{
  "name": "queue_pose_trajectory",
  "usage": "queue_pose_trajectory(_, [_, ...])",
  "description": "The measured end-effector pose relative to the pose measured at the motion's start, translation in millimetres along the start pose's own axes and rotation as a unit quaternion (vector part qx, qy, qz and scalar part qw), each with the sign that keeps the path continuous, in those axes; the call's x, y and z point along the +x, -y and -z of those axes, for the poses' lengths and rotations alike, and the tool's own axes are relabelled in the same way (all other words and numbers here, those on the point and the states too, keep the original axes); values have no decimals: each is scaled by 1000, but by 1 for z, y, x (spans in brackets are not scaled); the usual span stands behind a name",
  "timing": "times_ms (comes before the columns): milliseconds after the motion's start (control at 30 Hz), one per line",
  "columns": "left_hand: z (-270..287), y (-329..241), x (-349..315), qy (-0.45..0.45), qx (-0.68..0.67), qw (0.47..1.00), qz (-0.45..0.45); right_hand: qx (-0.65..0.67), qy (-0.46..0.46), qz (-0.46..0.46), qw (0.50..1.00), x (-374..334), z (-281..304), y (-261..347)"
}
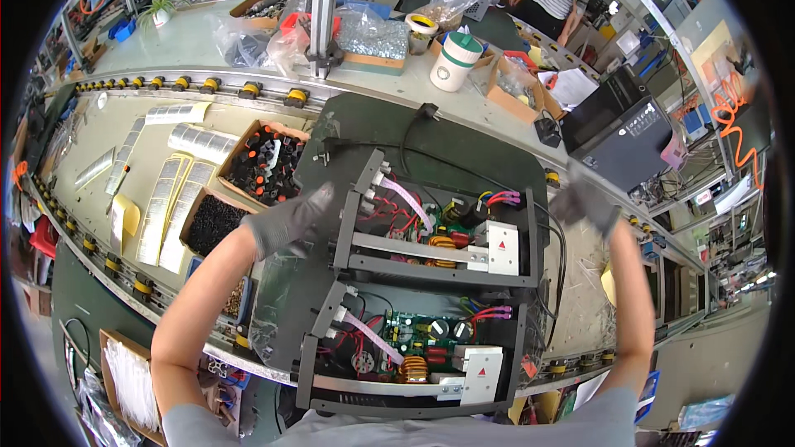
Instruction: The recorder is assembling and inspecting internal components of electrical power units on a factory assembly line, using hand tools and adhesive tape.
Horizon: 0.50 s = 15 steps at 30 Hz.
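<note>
Two black metal chassis with electronics inside stand one behind the other before me. The far chassis [439,263] holds red wires, a copper coil and a silver bracket. In the near chassis [414,404] a green circuit board [418,329] shows beside a copper coil [412,369]. My left hand [286,222], in a grey glove, hovers left of the far chassis, open, holding nothing. To the right of that chassis is my right hand [586,205], gloved too and blurred by motion; its fingers look apart, with nothing visible in them. A black power cord [406,149] with a plug lies behind the far chassis.
Left of the chassis are a carton of black parts with orange bits [263,164], a box of small black screws [217,225] and label sheets [166,203]. A roller rail [248,91] runs behind them. Beyond stands a white jar with green lid [455,62]; other people work there.
</note>
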<state>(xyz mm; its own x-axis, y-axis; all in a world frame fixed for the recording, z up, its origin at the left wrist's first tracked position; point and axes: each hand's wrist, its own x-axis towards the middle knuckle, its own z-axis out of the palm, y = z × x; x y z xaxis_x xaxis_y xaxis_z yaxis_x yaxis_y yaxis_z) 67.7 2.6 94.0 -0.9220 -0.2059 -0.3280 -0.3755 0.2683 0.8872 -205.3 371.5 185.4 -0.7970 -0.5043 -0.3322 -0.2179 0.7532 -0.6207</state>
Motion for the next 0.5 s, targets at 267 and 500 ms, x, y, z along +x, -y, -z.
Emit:
queue_pose_trajectory(267, [-41, -33, 17, 184, -196, 963, 13, 523, 55, 78, 847, 17, -132, -125])
queue_pose_trajectory(500, [-61, 6, 78, -49, -262, 921, -285, 573, -59, 280, 768, -25, -107, -27])
